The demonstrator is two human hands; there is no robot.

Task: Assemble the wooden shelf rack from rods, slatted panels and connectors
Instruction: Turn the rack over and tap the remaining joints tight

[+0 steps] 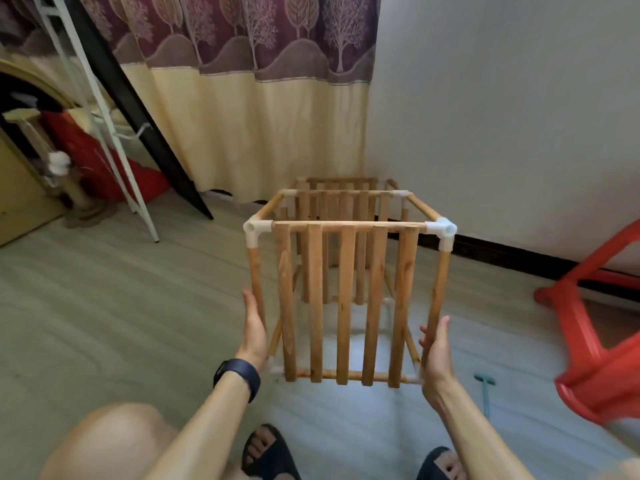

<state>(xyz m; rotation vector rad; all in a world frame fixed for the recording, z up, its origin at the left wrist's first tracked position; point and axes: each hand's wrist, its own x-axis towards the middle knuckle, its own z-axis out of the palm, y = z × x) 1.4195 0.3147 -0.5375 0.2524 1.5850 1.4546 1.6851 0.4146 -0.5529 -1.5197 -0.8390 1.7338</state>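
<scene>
Wooden rack (346,299) sits upright between both hands. Left hand (254,329) and right hand (437,351) press its near corner rods (255,271), fingers straight

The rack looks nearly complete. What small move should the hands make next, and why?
Probably tip the rack so the slatted panels lie level as shelves. Now they stand vertical, so the rack seems turned on its side, and the left hand and right hand press flat on its two near rods.
</scene>
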